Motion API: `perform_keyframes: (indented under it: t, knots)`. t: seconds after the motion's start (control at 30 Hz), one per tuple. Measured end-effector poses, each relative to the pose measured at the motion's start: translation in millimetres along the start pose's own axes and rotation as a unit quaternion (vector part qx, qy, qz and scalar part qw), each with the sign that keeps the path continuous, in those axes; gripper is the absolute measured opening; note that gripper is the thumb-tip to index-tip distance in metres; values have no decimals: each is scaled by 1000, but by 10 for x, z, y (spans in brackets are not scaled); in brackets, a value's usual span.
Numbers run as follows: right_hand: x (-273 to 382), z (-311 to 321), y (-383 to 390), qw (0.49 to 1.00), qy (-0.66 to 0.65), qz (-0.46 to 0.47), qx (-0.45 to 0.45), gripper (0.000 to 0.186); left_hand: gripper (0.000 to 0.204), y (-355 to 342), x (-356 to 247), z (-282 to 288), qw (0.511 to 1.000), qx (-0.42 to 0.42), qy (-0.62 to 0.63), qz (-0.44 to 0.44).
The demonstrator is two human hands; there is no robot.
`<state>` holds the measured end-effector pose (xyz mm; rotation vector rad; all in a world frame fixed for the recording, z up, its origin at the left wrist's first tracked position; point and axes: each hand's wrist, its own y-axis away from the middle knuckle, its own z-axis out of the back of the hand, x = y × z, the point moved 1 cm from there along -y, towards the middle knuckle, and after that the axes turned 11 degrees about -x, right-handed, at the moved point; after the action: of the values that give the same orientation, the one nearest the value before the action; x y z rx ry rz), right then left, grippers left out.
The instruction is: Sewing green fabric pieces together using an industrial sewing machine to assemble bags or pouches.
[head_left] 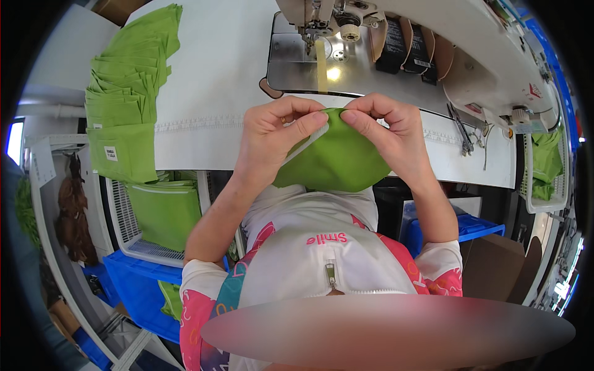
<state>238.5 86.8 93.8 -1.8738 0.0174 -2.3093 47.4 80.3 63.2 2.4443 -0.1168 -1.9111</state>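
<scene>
A green fabric piece [343, 157] hangs between my hands at the table's front edge, above my lap. My left hand [278, 133] pinches its upper edge between thumb and forefinger. Close beside it, my right hand [390, 127] pinches the same edge, the two thumbs a short gap apart. A white strip [304, 146] runs down the cloth's left side below my left thumb. Just beyond my hands stands a sewing machine [318, 21], its needle area over a shiny metal plate [291, 68].
Stacked green cloth pieces [127, 93] lie on the white table's [204, 74] left. Below stands a white basket [127, 229] of green cloth. Scissors [461, 130] lie right of my hands. Dark packets [393, 46] stand beside the machine. Another basket [526, 179] hangs far right.
</scene>
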Motion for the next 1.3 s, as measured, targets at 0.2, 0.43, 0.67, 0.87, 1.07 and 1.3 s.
perform_keyframes:
  t: [0.2, 0.43, 0.67, 0.87, 1.07, 1.3]
  knots:
    - [32, 3, 11, 1000, 1, -25, 11, 16, 15, 70, -23, -42, 999, -18, 45, 8]
    - [54, -15, 9, 1000, -11, -24, 8, 15, 17, 79, 8, -34, 994, -3, 104, 21]
    - [84, -38, 10, 1000, 5, -17, 10, 15, 13, 92, 75, -12, 994, -33, 106, 17]
    - [91, -29, 3, 999, 33, 4, 14, 18, 11, 98, 61, -50, 990, -54, 124, 31]
    - [109, -21, -8, 999, 49, 7, 22, 18, 11, 99, 87, -34, 990, -46, 130, 23]
    - [126, -58, -47, 993, 96, 49, 55, 17, 11, 136, 144, 70, 991, -52, 113, 43]
